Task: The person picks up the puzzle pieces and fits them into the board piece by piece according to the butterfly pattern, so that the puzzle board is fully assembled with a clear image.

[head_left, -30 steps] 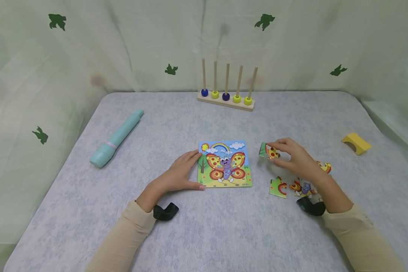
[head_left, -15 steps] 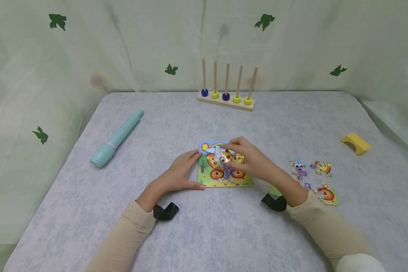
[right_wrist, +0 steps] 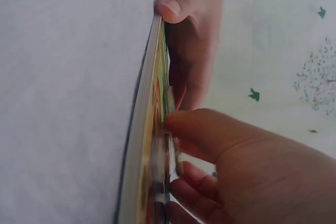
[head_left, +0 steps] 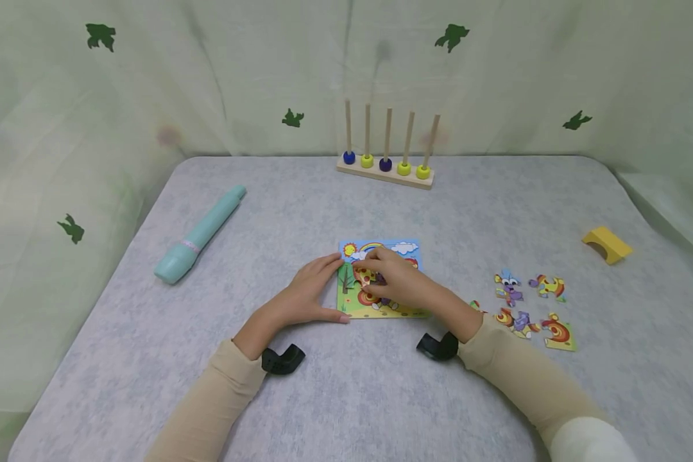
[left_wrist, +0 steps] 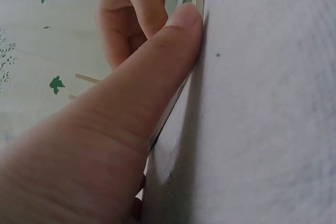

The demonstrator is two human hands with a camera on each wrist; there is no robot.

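Observation:
A square butterfly picture puzzle board [head_left: 404, 248] lies flat on the table in the head view. My left hand [head_left: 308, 292] rests along its left edge with straight fingers, thumb at the near left corner. With thumb and fingers my right hand [head_left: 401, 279] pinches a puzzle piece [head_left: 365, 276] showing a green tree and part of a wing. This piece is close over the left side of the board. In the right wrist view the piece [right_wrist: 172, 100] stands slightly off the board's face, beside the thumb. My right hand hides the middle of the picture.
Several loose puzzle pieces [head_left: 508, 289] lie right of the board, one partly behind the right forearm. A yellow arch block [head_left: 607, 244] is farther right. A bead rack with wooden pegs [head_left: 384, 172] stands at the back, and a folded teal umbrella [head_left: 202, 232] lies at left.
My right hand has carried the puzzle piece leftward from beside the loose pieces to over the board's left part, and lowered it. My left hand has stayed at the board's edge.

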